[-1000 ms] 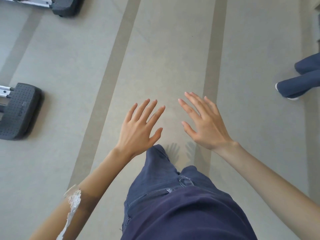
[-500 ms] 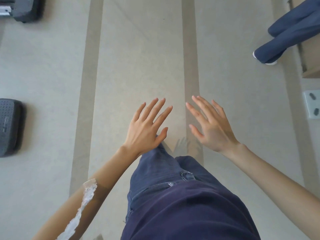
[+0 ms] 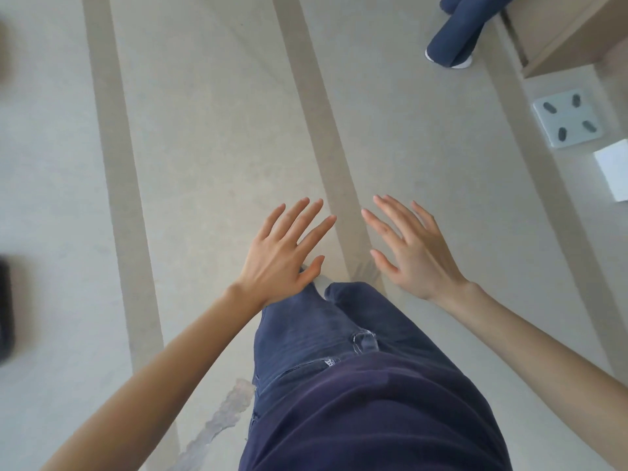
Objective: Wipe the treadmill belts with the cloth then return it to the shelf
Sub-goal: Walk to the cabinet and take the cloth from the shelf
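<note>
Dark shape (image 3: 5,307) at the left edge, smeared with blur and cut by the frame, can't tell what it is. Far right, another person's trouser legs (image 3: 455,35) and a wooden cabinet (image 3: 564,35) run off the top, and a white box (image 3: 613,168) is clipped at the right edge. The wearer's shoe (image 3: 317,283) barely peeks past the left hand (image 3: 282,256).

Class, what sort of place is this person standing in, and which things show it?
Probably an indoor fitness room, though that is uncertain: a white weighing scale lies on the striped floor near a light wooden shelf unit.
</note>
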A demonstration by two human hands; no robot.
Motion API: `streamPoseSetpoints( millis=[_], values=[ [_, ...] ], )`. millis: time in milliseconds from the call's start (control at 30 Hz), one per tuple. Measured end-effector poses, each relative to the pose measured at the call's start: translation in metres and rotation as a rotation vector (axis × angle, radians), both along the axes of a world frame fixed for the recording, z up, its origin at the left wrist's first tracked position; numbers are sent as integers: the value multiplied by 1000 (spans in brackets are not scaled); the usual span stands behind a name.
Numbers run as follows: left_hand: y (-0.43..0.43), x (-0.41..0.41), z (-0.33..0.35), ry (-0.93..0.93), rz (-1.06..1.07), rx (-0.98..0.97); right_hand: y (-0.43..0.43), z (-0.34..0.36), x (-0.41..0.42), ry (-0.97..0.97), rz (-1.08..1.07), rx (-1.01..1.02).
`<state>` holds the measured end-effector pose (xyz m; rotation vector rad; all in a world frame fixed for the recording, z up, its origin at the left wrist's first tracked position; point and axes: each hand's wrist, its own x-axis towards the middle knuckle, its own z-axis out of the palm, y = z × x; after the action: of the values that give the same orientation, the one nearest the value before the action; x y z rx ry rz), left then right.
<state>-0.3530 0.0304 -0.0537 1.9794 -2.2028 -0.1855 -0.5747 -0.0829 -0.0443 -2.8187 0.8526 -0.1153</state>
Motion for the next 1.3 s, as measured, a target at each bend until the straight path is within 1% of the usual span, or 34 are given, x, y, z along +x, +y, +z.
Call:
streamPoseSetpoints(
  millis=[367, 733, 967, 1300],
  values=[
    [-21, -82, -3, 1, -198, 0, 18, 0, -99, 7, -163, -11],
    [-61, -154, 8, 5, -493, -4, 45, 2, -185, 62, -427, -39],
    [-89, -191, 15, -37, -725, -12, 65, 2, -227, 81, -599, -64],
    [-116, -247, 27, -53, -931, 5, 88, 13, -266, 100, -772, -50]
  ],
)
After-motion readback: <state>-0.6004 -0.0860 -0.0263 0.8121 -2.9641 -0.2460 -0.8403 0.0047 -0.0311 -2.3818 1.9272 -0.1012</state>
